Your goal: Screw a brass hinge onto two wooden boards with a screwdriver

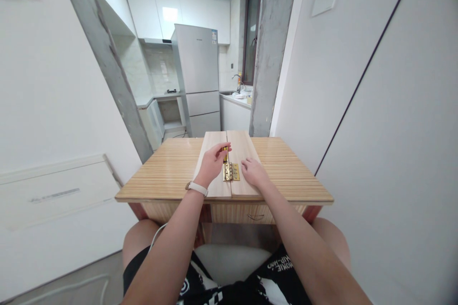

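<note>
Two pale wooden boards [243, 152] lie side by side on a small wooden table [286, 171]. A brass hinge [231, 172] sits across the seam between them. My left hand [213, 162] is closed around a thin yellow-handled tool [225, 153], held just above the hinge. A white band is on that wrist. My right hand [253, 171] rests flat on the right board beside the hinge, fingers spread and holding nothing.
The table has a drawer [255, 214] below its front edge. White walls stand close on both sides. Behind are concrete pillars [272, 47], a grey fridge [198, 76] and a kitchen counter with a sink [238, 97]. My knees show under the table.
</note>
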Available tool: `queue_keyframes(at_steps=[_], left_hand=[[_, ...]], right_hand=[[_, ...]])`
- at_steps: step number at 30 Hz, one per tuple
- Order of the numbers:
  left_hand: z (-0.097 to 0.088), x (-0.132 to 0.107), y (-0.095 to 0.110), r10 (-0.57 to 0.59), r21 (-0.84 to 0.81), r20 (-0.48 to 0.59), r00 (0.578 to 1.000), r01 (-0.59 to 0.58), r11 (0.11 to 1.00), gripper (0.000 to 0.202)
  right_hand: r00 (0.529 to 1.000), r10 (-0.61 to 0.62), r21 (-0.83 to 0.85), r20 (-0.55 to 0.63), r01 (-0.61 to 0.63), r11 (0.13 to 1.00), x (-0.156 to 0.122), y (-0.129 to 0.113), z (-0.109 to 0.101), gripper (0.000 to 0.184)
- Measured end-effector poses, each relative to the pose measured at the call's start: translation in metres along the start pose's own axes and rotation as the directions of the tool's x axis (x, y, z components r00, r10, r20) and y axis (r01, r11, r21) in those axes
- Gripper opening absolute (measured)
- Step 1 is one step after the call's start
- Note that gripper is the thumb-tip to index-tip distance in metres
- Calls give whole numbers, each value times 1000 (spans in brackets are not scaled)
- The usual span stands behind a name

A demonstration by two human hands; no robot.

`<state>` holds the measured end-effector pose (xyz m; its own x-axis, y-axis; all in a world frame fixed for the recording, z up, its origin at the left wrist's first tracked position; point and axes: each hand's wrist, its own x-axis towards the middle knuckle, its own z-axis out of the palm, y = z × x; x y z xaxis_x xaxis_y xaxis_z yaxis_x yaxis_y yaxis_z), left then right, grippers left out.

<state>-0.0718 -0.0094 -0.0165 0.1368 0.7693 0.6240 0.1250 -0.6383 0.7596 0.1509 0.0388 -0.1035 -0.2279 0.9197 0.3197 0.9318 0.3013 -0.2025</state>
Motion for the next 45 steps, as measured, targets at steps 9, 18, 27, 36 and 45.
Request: queue_keyframes(at_steps=[9, 18, 27, 36, 45], left_hand=[[-1, 3, 3, 86, 159, -38, 996, -79, 984, 26], [-3, 1, -2, 35, 106, -39, 999, -31, 994, 28], [-1, 3, 2, 72, 92, 32, 997, -74, 993, 33], [6, 1, 4, 86, 172, -96, 992, -69, 983, 26], [1, 0, -1, 17, 25, 35, 999, -18, 1000, 32]], right_hand=[[1000, 1, -12, 1, -1, 1000, -2, -2, -2, 38], [1000, -6, -13, -4, 6, 1000, -1, 0, -1, 38], [1000, 8, 7, 5, -8, 1000, 1, 3, 4, 41], [1000, 4, -5, -8, -4, 1000, 1, 4, 4, 41], [1000, 1, -11, -3, -1, 1000, 1, 2, 2, 39]])
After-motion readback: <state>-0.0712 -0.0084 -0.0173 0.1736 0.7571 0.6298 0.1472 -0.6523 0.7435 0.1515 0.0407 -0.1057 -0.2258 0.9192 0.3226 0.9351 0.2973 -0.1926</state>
